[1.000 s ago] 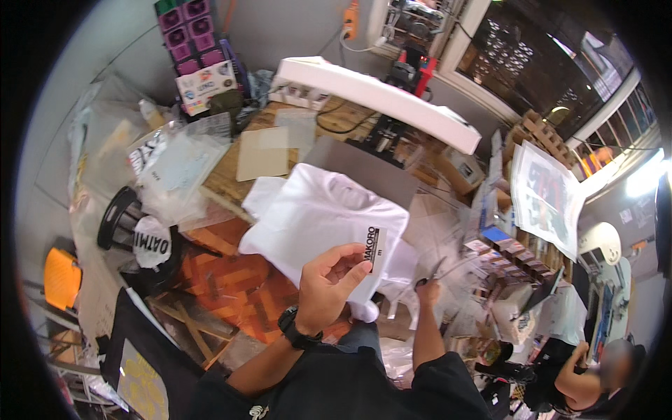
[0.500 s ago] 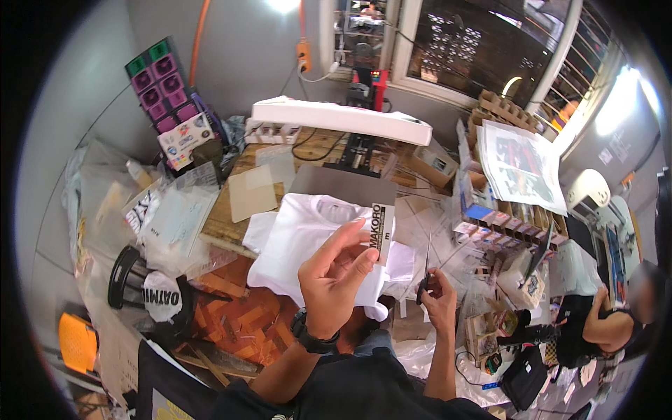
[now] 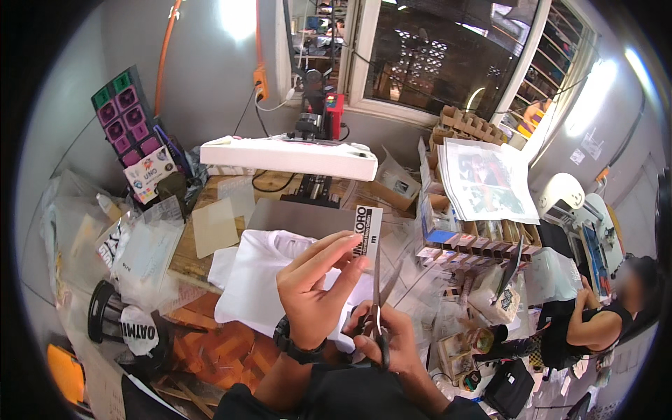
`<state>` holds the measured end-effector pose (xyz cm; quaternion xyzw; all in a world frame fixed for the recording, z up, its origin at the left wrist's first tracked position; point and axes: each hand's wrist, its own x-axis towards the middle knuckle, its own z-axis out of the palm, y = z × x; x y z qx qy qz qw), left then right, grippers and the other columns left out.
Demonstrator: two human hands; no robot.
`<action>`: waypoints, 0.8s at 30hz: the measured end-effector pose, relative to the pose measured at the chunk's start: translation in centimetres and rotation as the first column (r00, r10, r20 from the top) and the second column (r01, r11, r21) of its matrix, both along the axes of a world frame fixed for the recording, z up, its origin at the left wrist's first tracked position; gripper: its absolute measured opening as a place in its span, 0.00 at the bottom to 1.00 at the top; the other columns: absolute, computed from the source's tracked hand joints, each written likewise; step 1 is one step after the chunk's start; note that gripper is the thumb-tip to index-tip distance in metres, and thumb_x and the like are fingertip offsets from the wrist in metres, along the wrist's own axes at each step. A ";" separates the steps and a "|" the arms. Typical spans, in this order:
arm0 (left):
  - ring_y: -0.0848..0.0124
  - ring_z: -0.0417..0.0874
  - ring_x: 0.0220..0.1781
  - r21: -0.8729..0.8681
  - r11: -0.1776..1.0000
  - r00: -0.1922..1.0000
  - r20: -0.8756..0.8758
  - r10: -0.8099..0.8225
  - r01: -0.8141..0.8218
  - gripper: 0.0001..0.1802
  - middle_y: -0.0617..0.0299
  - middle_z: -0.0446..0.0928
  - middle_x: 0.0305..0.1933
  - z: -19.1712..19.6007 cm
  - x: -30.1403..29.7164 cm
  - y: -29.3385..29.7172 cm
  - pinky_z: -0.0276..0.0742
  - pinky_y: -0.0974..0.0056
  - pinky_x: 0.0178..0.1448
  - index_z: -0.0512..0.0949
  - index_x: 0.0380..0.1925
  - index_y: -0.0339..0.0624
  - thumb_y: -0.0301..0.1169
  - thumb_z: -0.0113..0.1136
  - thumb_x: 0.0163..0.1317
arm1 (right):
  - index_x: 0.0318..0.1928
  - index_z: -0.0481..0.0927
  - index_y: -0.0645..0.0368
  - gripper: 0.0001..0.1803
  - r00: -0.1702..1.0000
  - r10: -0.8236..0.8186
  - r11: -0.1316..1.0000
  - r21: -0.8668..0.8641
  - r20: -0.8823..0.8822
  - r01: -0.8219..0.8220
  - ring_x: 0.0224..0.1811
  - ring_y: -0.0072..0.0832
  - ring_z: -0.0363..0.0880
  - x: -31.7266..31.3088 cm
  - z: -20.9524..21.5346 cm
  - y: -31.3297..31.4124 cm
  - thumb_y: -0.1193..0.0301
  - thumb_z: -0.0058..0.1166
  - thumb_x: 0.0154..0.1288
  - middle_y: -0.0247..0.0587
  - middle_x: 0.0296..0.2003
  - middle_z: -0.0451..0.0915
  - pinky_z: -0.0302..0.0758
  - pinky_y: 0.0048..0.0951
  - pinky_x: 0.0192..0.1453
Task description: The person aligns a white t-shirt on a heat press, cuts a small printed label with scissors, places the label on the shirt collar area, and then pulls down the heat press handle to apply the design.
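Pinched between the thumb and fingers of my left hand (image 3: 308, 287) is a small film label (image 3: 368, 231) with black-and-white print, held up above the table. My right hand (image 3: 393, 337) grips a pair of scissors (image 3: 379, 301) by the handles. The blades are spread and point upward, close beside the label's lower right edge; whether they touch it I cannot tell. Beneath my left hand, a white T-shirt (image 3: 245, 287) is spread over the grey lower plate (image 3: 280, 215) of a heat press. The press's white upper plate (image 3: 287, 162) stands raised behind it.
Stacked cardboard boxes (image 3: 462, 245) with printed sheets (image 3: 486, 178) on top stand to the right. Plastic bags (image 3: 150, 241) and a black stool (image 3: 105, 311) are at the left. A person (image 3: 595, 315) in black sits at the far right.
My right hand has brought the scissors left, up beside the label, and their blades have opened. My left hand keeps its pinch on the label. The whole view has shifted toward the right.
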<state>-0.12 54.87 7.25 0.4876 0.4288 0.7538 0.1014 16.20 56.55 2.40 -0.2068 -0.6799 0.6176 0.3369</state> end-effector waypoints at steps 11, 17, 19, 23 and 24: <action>0.73 0.84 0.39 -0.038 0.987 0.984 -0.073 -0.160 0.157 0.21 0.51 0.81 0.51 1.7 -4.8 1.7 0.80 0.70 0.44 0.81 0.50 0.30 0.14 0.67 0.55 | 0.44 0.79 0.60 0.16 0.949 -0.308 0.919 0.282 0.073 0.277 0.22 0.18 0.75 -5.5 2.0 -0.8 0.72 0.66 0.54 0.32 0.24 0.79 0.71 0.21 0.28; 0.73 0.85 0.38 -0.041 0.974 0.974 -0.012 -0.225 0.224 0.21 0.51 0.81 0.52 2.1 -6.5 1.4 0.81 0.70 0.43 0.80 0.51 0.29 0.13 0.67 0.54 | 0.42 0.79 0.60 0.16 0.917 -0.395 0.869 0.348 0.057 0.352 0.21 0.22 0.77 -7.8 2.5 -1.3 0.73 0.67 0.53 0.35 0.23 0.79 0.73 0.23 0.28; 0.73 0.85 0.39 -0.037 0.971 0.971 -0.017 -0.238 0.237 0.21 0.50 0.81 0.52 2.4 -6.3 1.6 0.81 0.70 0.42 0.81 0.50 0.29 0.13 0.67 0.54 | 0.42 0.79 0.60 0.15 0.905 -0.422 0.848 0.375 0.053 0.374 0.22 0.24 0.78 -7.8 2.8 -1.2 0.73 0.67 0.52 0.35 0.23 0.79 0.73 0.23 0.29; 0.73 0.86 0.37 -0.023 0.971 0.970 -0.042 -0.239 0.238 0.21 0.50 0.81 0.52 2.8 -5.8 2.1 0.80 0.71 0.41 0.81 0.50 0.30 0.13 0.67 0.53 | 0.41 0.79 0.61 0.15 0.884 -0.465 0.798 0.451 0.041 0.399 0.22 0.27 0.81 -7.4 3.4 -0.8 0.73 0.67 0.51 0.37 0.22 0.79 0.75 0.25 0.31; 0.73 0.86 0.37 -0.013 0.971 0.970 -0.044 -0.241 0.241 0.21 0.50 0.81 0.52 3.0 -5.6 2.2 0.80 0.71 0.40 0.81 0.50 0.30 0.13 0.67 0.53 | 0.40 0.79 0.61 0.15 0.880 -0.473 0.786 0.471 0.041 0.401 0.23 0.28 0.81 -7.3 3.6 -0.7 0.73 0.67 0.51 0.37 0.22 0.79 0.75 0.26 0.31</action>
